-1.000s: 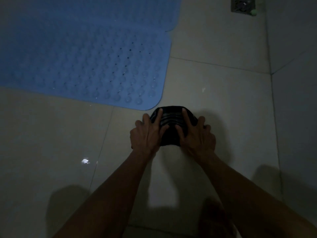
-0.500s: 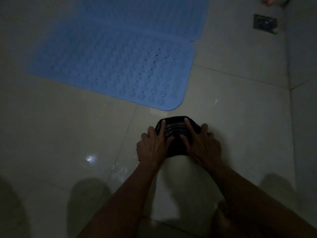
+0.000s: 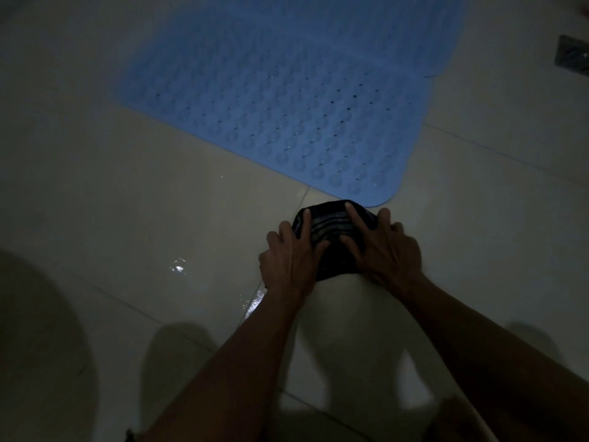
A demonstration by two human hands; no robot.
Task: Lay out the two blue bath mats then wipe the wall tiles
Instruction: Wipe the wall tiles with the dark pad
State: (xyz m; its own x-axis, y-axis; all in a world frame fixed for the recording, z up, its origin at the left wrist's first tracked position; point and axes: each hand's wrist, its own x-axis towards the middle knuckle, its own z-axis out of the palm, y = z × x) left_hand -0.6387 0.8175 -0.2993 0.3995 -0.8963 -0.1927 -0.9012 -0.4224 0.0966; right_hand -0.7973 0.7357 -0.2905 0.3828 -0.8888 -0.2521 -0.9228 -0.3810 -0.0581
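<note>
cloth pushed nearer mat, no writing

pale glossy floor tiles with thin grout lines, a wet shiny patch catching light near left of centre, more wet glints along a grout line, dark square floor drain far right, big soft shadows near left
</note>
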